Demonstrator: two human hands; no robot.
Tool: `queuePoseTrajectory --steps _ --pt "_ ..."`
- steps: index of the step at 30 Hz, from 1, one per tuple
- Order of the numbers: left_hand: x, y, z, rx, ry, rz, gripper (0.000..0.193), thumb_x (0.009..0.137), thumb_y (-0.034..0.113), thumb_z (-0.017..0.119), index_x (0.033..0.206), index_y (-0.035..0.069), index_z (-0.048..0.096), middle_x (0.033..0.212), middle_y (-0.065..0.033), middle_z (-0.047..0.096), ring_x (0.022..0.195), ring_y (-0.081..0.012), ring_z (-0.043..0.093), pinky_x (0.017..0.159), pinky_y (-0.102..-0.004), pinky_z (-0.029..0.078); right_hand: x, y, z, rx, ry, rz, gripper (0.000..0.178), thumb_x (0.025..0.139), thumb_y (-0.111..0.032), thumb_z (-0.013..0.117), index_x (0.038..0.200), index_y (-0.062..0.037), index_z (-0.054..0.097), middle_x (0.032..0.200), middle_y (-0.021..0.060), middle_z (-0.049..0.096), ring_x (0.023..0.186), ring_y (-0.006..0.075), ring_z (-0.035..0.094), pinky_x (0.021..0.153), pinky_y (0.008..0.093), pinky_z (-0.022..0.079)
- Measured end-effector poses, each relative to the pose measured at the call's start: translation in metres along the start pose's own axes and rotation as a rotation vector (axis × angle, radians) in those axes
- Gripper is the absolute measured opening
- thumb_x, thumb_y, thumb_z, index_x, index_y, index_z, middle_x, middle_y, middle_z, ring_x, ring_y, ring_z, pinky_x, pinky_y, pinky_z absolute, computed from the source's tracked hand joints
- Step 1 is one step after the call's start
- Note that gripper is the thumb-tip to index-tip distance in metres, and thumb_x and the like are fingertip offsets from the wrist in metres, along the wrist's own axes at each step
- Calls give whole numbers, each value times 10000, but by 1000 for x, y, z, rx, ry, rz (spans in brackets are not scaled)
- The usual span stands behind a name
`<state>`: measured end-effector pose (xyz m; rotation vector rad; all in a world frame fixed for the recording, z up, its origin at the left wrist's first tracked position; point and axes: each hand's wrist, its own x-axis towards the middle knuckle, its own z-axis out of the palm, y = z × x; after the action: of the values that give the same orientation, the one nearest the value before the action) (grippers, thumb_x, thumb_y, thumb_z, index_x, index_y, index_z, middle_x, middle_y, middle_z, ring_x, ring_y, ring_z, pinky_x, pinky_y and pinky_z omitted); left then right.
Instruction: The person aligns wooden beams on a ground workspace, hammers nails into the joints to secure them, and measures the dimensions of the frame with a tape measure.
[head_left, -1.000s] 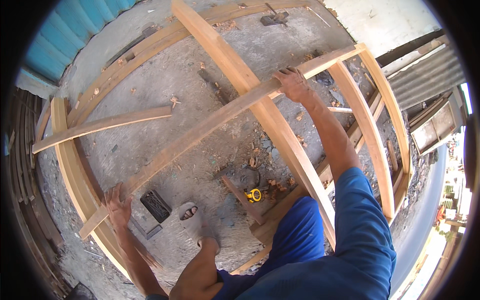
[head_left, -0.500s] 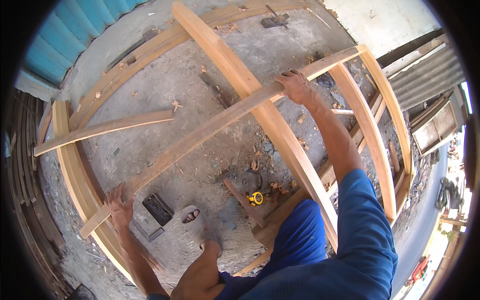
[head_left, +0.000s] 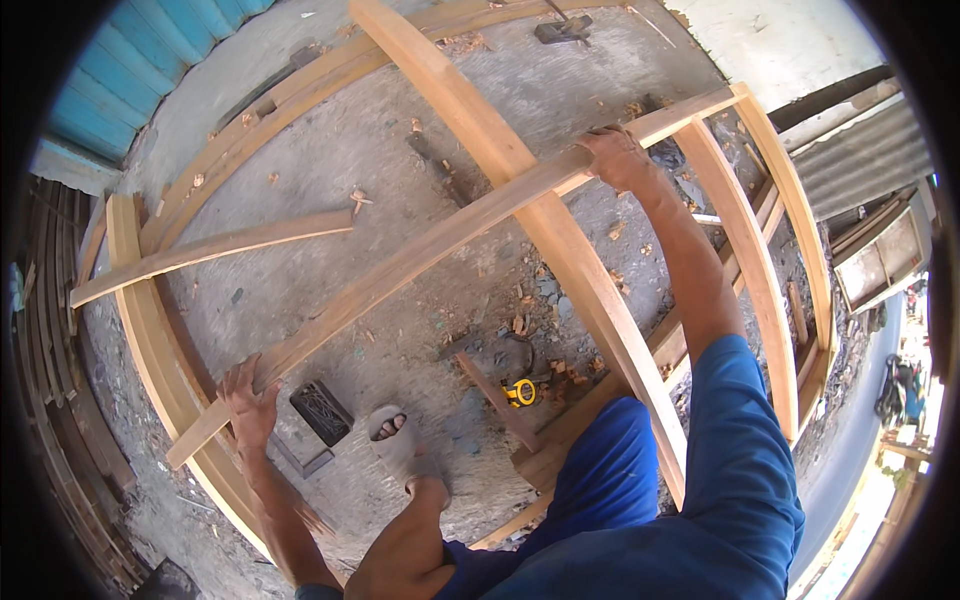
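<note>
A long, narrow wooden strip [head_left: 400,265] runs slantwise across the view, from lower left to upper right. My left hand [head_left: 250,408] is closed over it near its lower-left end, above a pale beam [head_left: 150,335]. Farther up, my right hand [head_left: 618,160] grips the strip from above, just past where it crosses a thick beam [head_left: 560,235]. Beyond that hand a lighter rail [head_left: 690,115] continues to the frame's corner; my fingers hide whether the two are one piece.
A yellow tape measure [head_left: 520,392], a dark open box [head_left: 321,412] and a metal square [head_left: 305,462] lie on the concrete among wood chips. Another strip [head_left: 220,255] rests on the left beam. Curved frame members [head_left: 745,250] stand right. Stacked boards [head_left: 60,380] line the left edge.
The view has shifted slightly, so most things sit a little lower or farther right. Both hands keep their hold on the strip, which shows no clear movement against the beams.
</note>
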<state>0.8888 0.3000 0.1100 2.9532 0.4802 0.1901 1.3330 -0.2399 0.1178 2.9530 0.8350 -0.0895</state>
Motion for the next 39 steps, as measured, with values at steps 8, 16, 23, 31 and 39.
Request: queuePoseTrajectory --steps 8,16,23,31,39 --pt "18 22 5 -68 -51 16 610 705 171 836 1279 136 634 1110 -140 640 1082 -382 556 1026 -513 370 -4 -5 -9 8 -11 -44 558 772 -220 816 1305 -202 652 1263 58 673 1276 353 516 1101 498 379" --pt "20 24 13 2 -41 38 623 704 164 835 1287 114 623 1122 -127 637 1083 -378 557 1006 -510 385 -4 21 11 26 14 -100 518 728 -282 849 1217 -197 698 1191 79 706 1207 365 576 1088 479 397" --pt "17 24 10 -53 -71 -17 649 704 141 836 1311 105 609 1170 -148 623 1145 -399 536 1045 -533 358 2 -5 -12 10 -82 -13 500 745 -297 842 1218 -208 708 1205 96 707 1256 369 557 1088 472 421" --pt "17 23 12 -30 -50 4 645 722 177 837 1319 100 606 1185 -159 619 1150 -409 528 1053 -538 353 11 -3 -15 9 -165 33 568 741 -272 851 1285 -243 690 1258 130 681 1282 376 536 1109 467 428" --pt "17 28 8 -34 -60 -5 631 719 151 831 1308 102 614 1171 -159 624 1137 -408 537 1052 -538 356 16 -4 -15 -1 -188 33 549 742 -264 855 1267 -222 697 1269 136 671 1297 375 520 1120 465 418"
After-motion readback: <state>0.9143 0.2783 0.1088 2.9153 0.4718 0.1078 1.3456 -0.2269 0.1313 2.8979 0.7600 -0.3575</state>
